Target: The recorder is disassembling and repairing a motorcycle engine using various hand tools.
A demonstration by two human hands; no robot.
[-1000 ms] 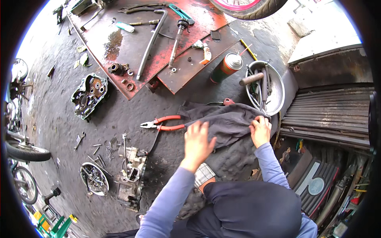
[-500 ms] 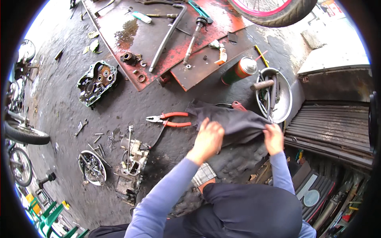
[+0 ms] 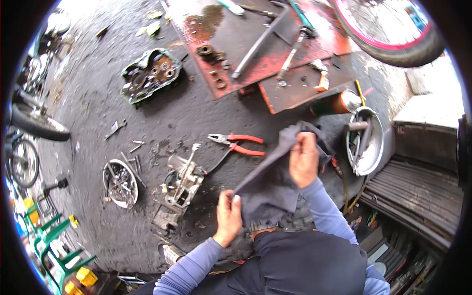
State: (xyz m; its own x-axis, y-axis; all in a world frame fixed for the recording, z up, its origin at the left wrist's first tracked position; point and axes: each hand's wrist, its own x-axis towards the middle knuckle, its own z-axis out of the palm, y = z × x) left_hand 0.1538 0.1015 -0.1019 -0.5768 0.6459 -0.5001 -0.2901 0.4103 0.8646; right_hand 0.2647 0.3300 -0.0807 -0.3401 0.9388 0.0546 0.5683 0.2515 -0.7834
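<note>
A dark grey cloth (image 3: 268, 189) is stretched between my two hands above the ground. My left hand (image 3: 229, 216) pinches its lower left edge, thumb on top. My right hand (image 3: 304, 160) grips a bunched part farther up and to the right. Just beyond the cloth lie pliers (image 3: 246, 145) with red-orange handles, jaws pointing left. To the left of my left hand sits a greasy metal engine part (image 3: 184, 184) with a tool standing in it. A red-handled tool (image 3: 337, 167) shows partly beside my right hand.
A round dish of small parts (image 3: 120, 184) and an open engine casing (image 3: 151, 76) lie at left. Ahead stands a low red metal table (image 3: 216, 83) bearing tools. At right are a spray can (image 3: 337, 103), a metal bowl with a hammer (image 3: 366, 142), and a ribbed metal box (image 3: 413, 191).
The cloth has been lifted and spread. My left hand has moved left and nearer to me, gripping its edge; my right hand has moved left and farther out. The view has shifted too.
</note>
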